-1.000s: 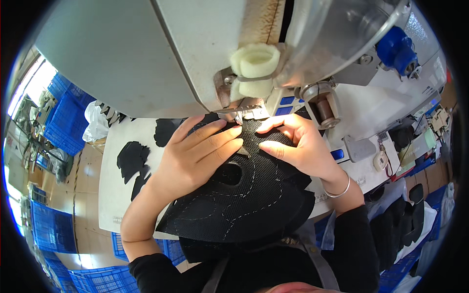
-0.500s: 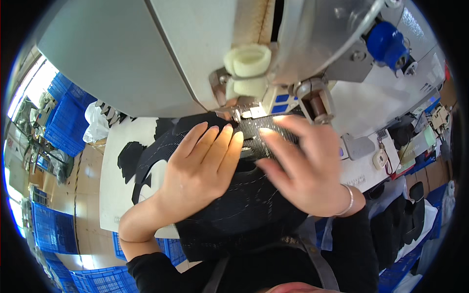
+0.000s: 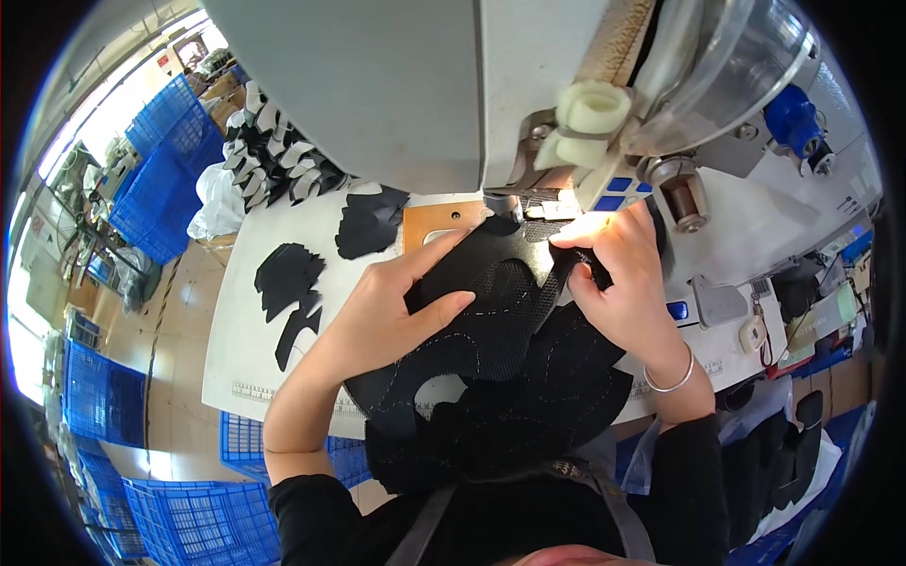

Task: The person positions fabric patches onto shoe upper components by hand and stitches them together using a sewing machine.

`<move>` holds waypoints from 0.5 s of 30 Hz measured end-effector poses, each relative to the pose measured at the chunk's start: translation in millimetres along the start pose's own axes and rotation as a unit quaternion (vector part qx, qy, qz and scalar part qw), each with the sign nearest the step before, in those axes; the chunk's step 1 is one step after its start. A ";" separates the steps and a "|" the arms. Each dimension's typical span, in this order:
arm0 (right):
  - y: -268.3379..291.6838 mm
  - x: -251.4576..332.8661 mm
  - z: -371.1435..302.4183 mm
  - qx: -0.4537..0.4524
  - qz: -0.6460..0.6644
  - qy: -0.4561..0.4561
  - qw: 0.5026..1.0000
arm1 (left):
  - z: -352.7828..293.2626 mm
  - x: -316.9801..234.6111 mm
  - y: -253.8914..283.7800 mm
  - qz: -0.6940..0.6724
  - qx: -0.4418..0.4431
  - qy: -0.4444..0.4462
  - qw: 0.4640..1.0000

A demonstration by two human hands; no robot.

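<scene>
A black mesh fabric piece (image 3: 472, 344) with pale stitch lines hangs in front of me, over the front edge of the white sewing table (image 3: 236, 340). Its upper part lies beside the lit needle area of a grey sewing machine (image 3: 349, 94). My left hand (image 3: 392, 307) grips the left edge of the fabric, thumb on top and the other fingers partly hidden along it. With thumb and fingers bent together, my right hand (image 3: 618, 269) pinches a folded upper edge just below the lamp light. The needle itself cannot be made out.
Black cut pieces (image 3: 288, 278) lie on the table's left, with another stack (image 3: 368, 222) near the machine. A brown plate (image 3: 444, 219) sits by the needle area. Blue crates (image 3: 203, 519) stand on the floor at left. A thread bobbin (image 3: 681, 193) hangs at right.
Both hands were flat over the fabric by the needle; now they grip its edges. The fabric has come towards me, uncovering the brown plate. The view has shifted, so the machine appears further right.
</scene>
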State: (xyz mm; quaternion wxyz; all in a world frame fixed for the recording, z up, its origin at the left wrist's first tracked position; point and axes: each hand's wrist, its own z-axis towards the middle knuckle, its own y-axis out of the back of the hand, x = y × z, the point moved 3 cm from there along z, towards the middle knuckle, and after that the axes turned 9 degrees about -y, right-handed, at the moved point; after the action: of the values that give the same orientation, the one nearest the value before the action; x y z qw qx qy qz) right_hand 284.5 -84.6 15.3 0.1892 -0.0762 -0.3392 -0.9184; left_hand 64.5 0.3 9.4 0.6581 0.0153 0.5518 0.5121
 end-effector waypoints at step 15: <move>-6.7 -18.4 2.4 -0.053 0.121 -0.006 0.991 | -14.3 -15.5 -9.1 0.005 -0.013 0.022 1.000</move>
State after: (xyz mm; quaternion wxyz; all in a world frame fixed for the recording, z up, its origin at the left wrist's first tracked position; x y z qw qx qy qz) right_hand 298.8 -72.9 8.1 0.2927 -0.1317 -0.2797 -0.9048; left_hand 61.9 -22.5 9.5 0.6434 -0.0019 0.5590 0.5230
